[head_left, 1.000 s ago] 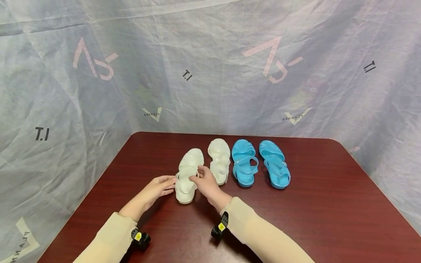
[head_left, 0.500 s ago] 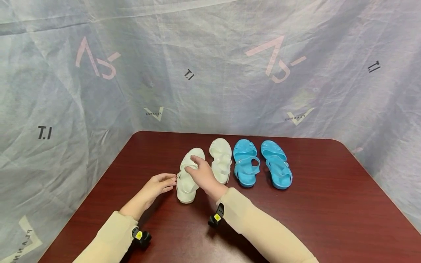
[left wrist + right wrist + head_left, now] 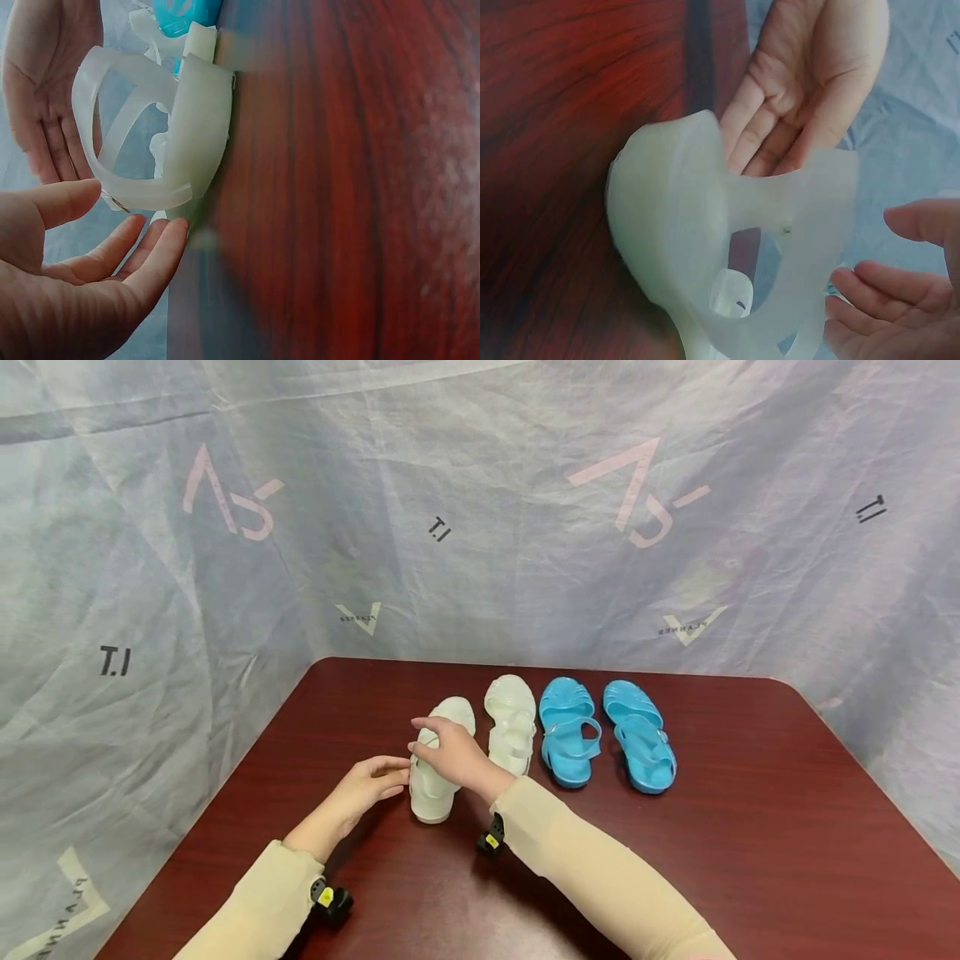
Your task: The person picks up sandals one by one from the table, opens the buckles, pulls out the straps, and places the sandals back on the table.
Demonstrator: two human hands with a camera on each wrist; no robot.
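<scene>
A whitish jelly sandal (image 3: 432, 803) lies on the table with its toe pointing away and its heel toward me. Beside its left edge is my left hand (image 3: 367, 789), fingers loosely bent, fingertips right at the side strap. In the left wrist view the thumb and fingers (image 3: 161, 259) stay apart next to the strap's buckle (image 3: 118, 202). My right hand (image 3: 455, 753) hovers over the sandal's middle, hiding part of its straps; its thumb and fingers (image 3: 870, 289) are spread with nothing between them. The sandal's ankle strap (image 3: 825, 217) stands up in a loop.
A second whitish sandal (image 3: 512, 718) lies just right of the first, its heel partly behind my right wrist. Two blue sandals (image 3: 567, 731) lie farther right. The dark red table (image 3: 750, 827) ends at a grey printed cloth (image 3: 495, 568) behind.
My right hand has left the sandal's right side and moved up and leftward over its middle. The left hand keeps its place at the left edge. The head view has shifted slightly.
</scene>
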